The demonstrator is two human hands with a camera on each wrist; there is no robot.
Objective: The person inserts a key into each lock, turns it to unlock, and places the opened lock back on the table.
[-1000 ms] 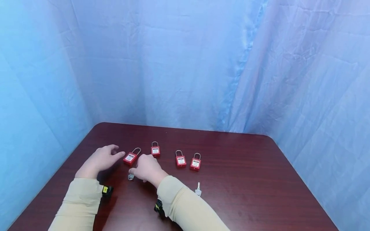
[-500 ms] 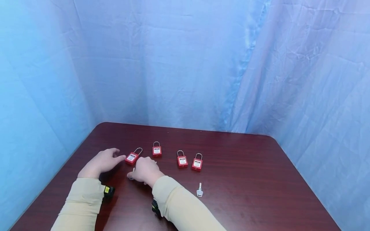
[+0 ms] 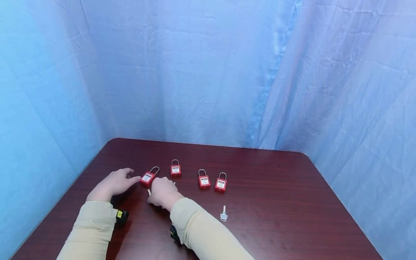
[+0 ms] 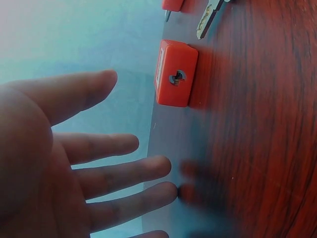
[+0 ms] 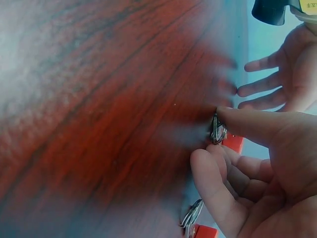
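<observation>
Four red padlocks lie in a row on the dark wooden table (image 3: 276, 202). My left hand (image 3: 118, 181) rests flat, fingers straight, and its fingertips are just left of the leftmost padlock (image 3: 147, 177). In the left wrist view that padlock (image 4: 176, 74) shows its keyhole beyond my open left hand (image 4: 74, 158). My right hand (image 3: 161, 191) pinches a small silver key (image 3: 149, 192) between thumb and fingers, just below the leftmost padlock. In the right wrist view the key (image 5: 217, 130) is held upright at the thumb tip.
A second key (image 3: 223, 215) with a white head lies on the table to the right of my right forearm. The other padlocks (image 3: 175, 169), (image 3: 203, 181), (image 3: 220, 185) sit to the right. Blue cloth (image 3: 208, 72) hangs around the table.
My right hand has picked the key off the table and brought it up closer to the leftmost padlock. The left hand has barely moved.
</observation>
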